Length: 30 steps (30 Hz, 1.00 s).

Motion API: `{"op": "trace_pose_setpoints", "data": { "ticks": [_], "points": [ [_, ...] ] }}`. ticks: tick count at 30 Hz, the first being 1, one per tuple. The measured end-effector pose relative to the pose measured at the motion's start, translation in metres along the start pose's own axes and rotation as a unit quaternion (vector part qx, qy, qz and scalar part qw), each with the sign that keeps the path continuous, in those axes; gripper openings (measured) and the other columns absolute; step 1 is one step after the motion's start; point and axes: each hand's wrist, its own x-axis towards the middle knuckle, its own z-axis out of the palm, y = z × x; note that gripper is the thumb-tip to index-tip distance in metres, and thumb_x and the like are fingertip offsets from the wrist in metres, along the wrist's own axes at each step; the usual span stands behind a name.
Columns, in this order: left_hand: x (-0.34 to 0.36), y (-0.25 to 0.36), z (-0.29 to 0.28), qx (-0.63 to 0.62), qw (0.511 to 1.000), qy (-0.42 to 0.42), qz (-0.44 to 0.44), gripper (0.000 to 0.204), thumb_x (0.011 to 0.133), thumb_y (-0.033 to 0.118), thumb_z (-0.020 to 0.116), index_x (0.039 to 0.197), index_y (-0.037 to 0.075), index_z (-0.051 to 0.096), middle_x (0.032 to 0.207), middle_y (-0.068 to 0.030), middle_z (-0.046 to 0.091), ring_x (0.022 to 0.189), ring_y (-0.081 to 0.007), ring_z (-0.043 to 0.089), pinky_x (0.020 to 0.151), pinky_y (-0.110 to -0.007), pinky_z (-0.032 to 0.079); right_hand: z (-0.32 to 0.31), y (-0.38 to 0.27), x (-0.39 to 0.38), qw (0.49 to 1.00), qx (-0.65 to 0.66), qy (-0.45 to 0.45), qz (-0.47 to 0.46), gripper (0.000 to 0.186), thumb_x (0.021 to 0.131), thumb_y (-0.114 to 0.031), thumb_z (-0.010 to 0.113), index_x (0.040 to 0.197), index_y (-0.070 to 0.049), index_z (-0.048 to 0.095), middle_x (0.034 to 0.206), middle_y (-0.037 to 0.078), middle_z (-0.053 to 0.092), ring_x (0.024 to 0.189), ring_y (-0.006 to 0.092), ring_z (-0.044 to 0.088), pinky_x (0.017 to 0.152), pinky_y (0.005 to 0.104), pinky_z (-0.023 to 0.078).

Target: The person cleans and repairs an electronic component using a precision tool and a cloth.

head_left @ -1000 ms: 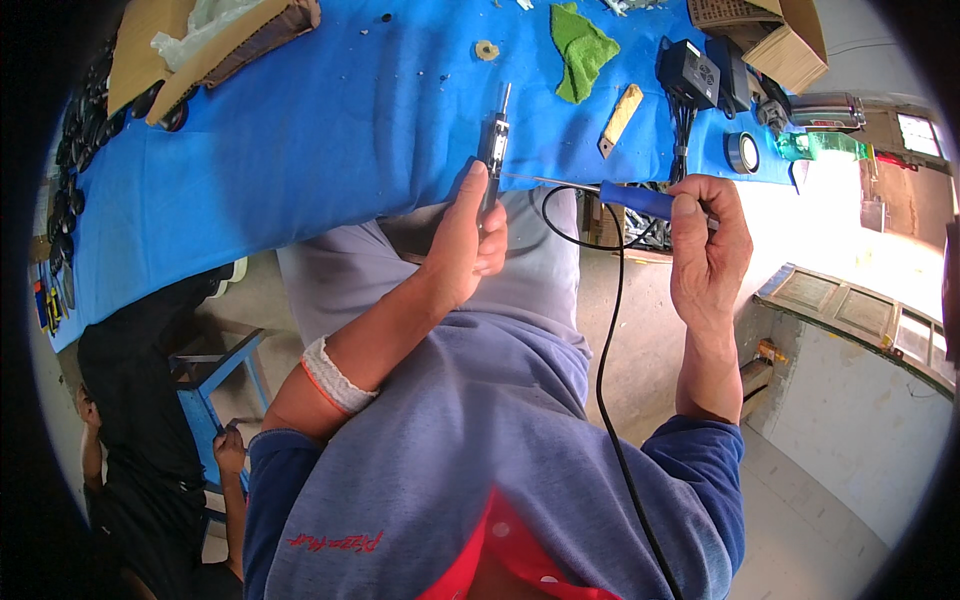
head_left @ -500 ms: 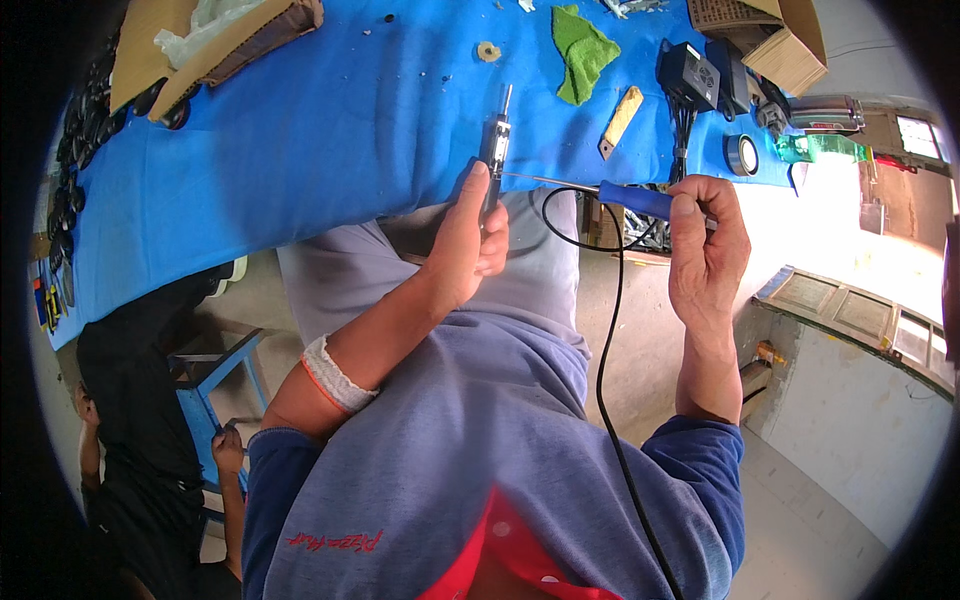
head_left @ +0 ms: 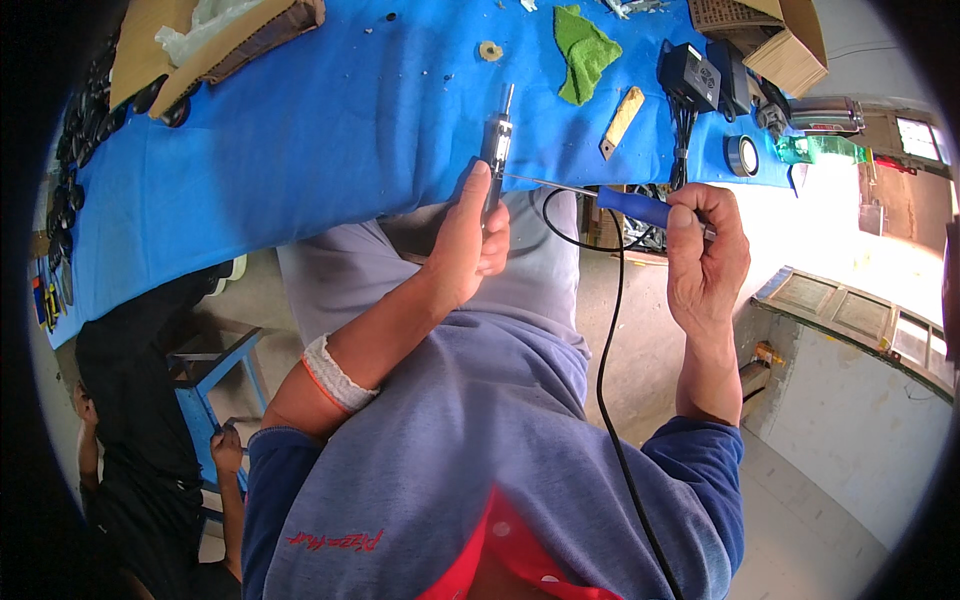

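Blue-handled screwdriver, clasped in my right grip, points left, crosswise to the slim dark tool. My left grip grasps that tool, long axis toward the counter.

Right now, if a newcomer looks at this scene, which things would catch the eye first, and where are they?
Probably the bright blue cloth comes first, spreading across the upper part of the view. Near its front edge, the left hand holds a slim dark device, while the right hand points a blue-handled tool leftward at it. A vivid green rag lies farther back, right of centre.
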Motion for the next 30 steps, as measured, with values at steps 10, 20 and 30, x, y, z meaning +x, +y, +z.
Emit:
{"op": "trace_pose_setpoints", "data": {
  "ticks": [10, 20, 30],
  "points": [
    [-0.0007, 0.0002, 0.0017, 0.013, 1.0, 0.012, 0.006, 0.058, 0.087, 0.069, 0.038, 0.062, 0.016, 0.034, 0.047, 0.0039, 0.029, 0.036, -0.0067, 0.024, 0.035, -0.022, 0.019, 0.0003, 0.0087, -0.0044, 1.0, -0.009, 0.015, -0.01, 0.013, 0.095, -0.014, 0.049, 0.096, -0.002, 0.054, 0.077, -0.001, 0.048, 0.062, 0.0036, 0.037, 0.055, 0.0182, 0.031],
    [-0.0005, -0.0012, 0.0021, 0.025, 0.999, 0.024, 0.013, 0.059, 0.086, 0.07, 0.037, 0.061, 0.016, 0.033, 0.046, 0.0038, 0.029, 0.035, -0.0066, 0.024, 0.034, -0.022, 0.018, 0.0012, 0.0041, -0.0038, 1.0, -0.008, 0.018, -0.007, 0.007, 0.09, -0.006, 0.052, 0.091, 0.001, 0.054, 0.075, 0.004, 0.057, 0.061, 0.0077, 0.048, 0.053, 0.0217, 0.04],
    [0.0015, -0.0026, 0.0014, 0.037, 0.999, 0.034, 0.014, 0.06, 0.086, 0.071, 0.038, 0.061, 0.016, 0.032, 0.046, 0.0036, 0.03, 0.036, -0.0066, 0.024, 0.034, -0.022, 0.018, 0.0015, 0.0087, -0.0045, 0.999, -0.025, 0.027, -0.029, 0.008, 0.09, -0.007, 0.053, 0.089, 0.0, 0.054, 0.075, 0.005, 0.058, 0.061, 0.0089, 0.05, 0.054, 0.0223, 0.041]
  ]
}}
